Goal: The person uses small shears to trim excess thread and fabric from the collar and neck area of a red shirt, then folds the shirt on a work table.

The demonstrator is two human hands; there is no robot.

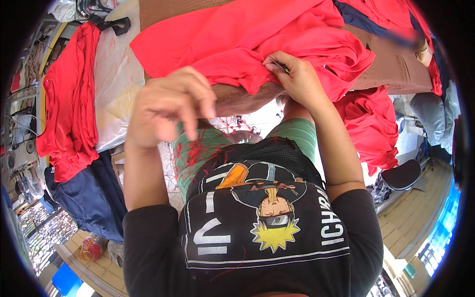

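Note:
Bright red cloth (213,42) lies in folds over the brown work surface before me, its near edge hanging slightly over the front. My right hand (299,78) is closed at this edge, finger and thumb pinched against the cloth. A small dark, thin tool (281,66) shows between its fingers; its kind is mostly hidden. Nearer to me, my left hand (173,104) is raised off the cloth above my lap. Its fingers are loosely bent and apart, a little blurred, with nothing visible in them. Red thread scraps (195,151) lie on my green shorts (302,136).
More red cloth (71,99) hangs at the left, beside a plastic-covered surface (116,74) and above dark blue cloth (91,195). A red heap (368,123) hangs below the brown surface (396,67) at the right. A dark round-edged seat (402,174) stands near a wooden bench (415,213).

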